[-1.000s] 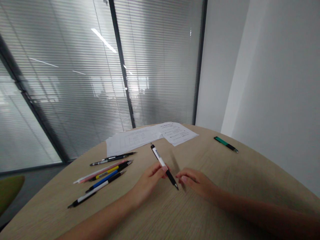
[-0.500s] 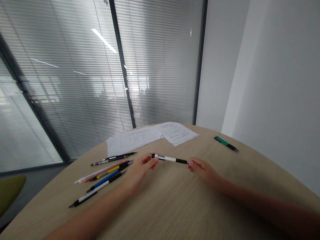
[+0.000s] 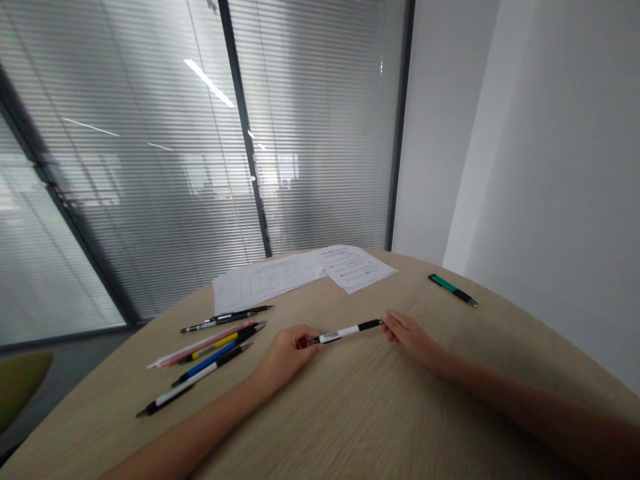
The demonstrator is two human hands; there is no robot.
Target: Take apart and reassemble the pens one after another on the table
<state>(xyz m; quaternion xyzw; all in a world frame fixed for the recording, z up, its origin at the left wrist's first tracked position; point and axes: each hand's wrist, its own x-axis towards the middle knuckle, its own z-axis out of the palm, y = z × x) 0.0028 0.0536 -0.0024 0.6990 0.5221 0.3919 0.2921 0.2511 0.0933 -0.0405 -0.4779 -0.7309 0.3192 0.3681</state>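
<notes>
A white pen (image 3: pixel 345 331) with a black grip and black end is held between my two hands, just above the table's middle. My left hand (image 3: pixel 291 351) is closed on its black push-button end, fingers curled around it. At the tip end, my right hand (image 3: pixel 403 335) pinches the pen between thumb and fingers. The pen slants, its tip end farther from me and to the right. Part of the black end is hidden by my left fingers.
Left of my hands lie several pens, among them a yellow pen (image 3: pixel 213 347), a blue pen (image 3: pixel 207 363) and another white pen (image 3: pixel 187 385). A green pen (image 3: pixel 450 287) lies at the right. Printed papers (image 3: pixel 270 280) cover part of the far side of the round wooden table (image 3: pixel 350 427).
My left hand has moved right and nearer to me, while my right hand rose slightly. The white pen has turned, so its tip end now points up to the right instead of down.
</notes>
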